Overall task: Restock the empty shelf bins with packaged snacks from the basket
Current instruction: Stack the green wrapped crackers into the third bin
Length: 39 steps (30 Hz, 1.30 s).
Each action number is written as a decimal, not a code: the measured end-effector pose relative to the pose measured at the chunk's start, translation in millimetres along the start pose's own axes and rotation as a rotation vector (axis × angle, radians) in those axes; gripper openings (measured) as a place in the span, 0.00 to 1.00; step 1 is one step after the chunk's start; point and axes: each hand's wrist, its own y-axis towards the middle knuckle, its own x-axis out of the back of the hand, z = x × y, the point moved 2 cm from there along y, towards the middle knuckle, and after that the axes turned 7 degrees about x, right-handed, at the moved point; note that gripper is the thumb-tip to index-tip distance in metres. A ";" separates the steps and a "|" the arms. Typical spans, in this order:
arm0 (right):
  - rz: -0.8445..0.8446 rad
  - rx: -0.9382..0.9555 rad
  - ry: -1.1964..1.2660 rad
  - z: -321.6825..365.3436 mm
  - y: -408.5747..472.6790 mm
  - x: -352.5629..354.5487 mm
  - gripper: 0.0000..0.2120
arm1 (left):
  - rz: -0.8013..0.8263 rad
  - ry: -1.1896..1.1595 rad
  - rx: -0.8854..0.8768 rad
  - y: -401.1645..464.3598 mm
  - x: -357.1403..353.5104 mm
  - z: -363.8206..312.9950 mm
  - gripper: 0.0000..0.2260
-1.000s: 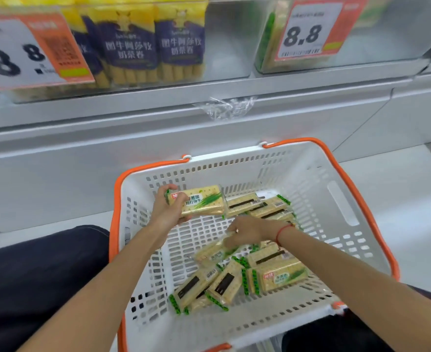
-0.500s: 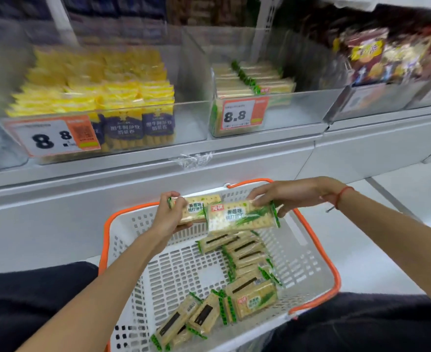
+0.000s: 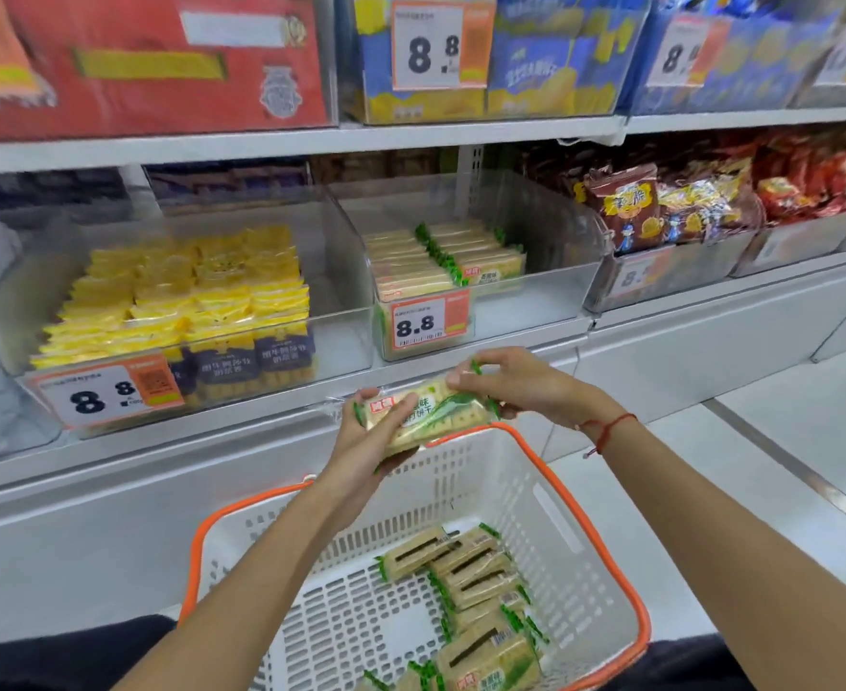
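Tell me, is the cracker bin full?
Partly full. The clear cracker bin holds cracker packs on its left side only; its right side is bare.

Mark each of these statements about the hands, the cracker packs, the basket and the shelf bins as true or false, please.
1. Both hands hold cracker packs above the basket. True: the left hand grips the cracker packs from below, and the right hand pinches their green end, over the basket.
2. The basket is empty. False: several green-edged packs lie in it.
3. The clear bin with the same crackers is full to the front. False: bare space shows at its right front.
4. The yellow snack bin stands left of the cracker bin. True.
5. The right wrist wears a blue watch. False: it wears a red string.
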 end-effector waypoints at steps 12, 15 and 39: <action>0.146 0.073 0.304 20.7 16.5 73.2 0.38 | -0.131 0.301 -0.401 20.2 -78.7 -85.8 0.18; 0.122 0.089 0.232 27.9 28.4 104.1 0.29 | -0.024 0.395 -0.393 40.0 -94.2 -117.6 0.20; 0.037 0.020 -0.913 -36.4 190.5 171.2 0.29 | -0.215 1.928 -0.350 195.2 -154.9 -162.3 0.28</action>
